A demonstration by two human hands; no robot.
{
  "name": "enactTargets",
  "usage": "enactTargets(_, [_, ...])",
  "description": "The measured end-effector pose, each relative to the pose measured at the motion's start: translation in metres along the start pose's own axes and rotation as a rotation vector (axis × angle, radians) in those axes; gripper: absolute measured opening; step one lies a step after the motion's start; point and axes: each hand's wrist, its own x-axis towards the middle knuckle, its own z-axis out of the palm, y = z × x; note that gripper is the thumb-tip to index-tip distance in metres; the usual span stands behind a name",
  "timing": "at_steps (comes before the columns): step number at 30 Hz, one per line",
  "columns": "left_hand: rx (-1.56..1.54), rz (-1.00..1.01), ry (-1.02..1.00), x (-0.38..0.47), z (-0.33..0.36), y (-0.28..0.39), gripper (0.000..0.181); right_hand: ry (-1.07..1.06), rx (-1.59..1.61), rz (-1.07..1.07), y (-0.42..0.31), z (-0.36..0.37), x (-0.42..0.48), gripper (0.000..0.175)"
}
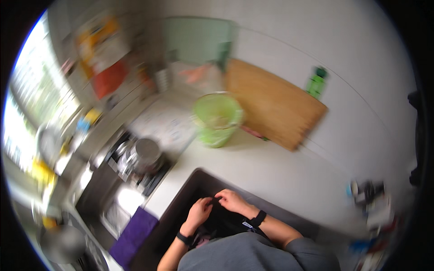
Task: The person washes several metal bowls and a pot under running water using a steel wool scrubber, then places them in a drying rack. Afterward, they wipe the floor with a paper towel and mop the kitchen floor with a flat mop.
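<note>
My left hand [200,212] and my right hand [234,202] are close together in front of my body, near the inner edge of the counter. Both have bent fingers, and the fingertips nearly meet over a dark area. Whether something small or dark lies between them cannot be told in the blur. Each wrist wears a black band. Beyond the hands, a green bin with a clear plastic liner [217,118] stands on the white counter [217,162]. A wooden cutting board [271,105] leans on the wall behind it.
At the left are a metal pot [147,152], a sink [117,216] and a purple cloth [134,237] over its edge. A green bottle-like object [317,83] is by the wall. Blurred items are clustered at the right [373,203].
</note>
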Motion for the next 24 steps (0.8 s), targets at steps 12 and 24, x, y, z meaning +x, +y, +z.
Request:
enactTargets(12, [0.059, 0.262, -0.266, 0.070, 0.114, 0.059, 0.041, 0.289, 0.181, 0.528, 0.083, -0.076, -0.170, 0.027])
enactTargets(24, [0.109, 0.074, 0.201, 0.031, 0.067, 0.156, 0.048, 0.135, 0.364, 0.131, 0.035, -0.141, -0.141, 0.039])
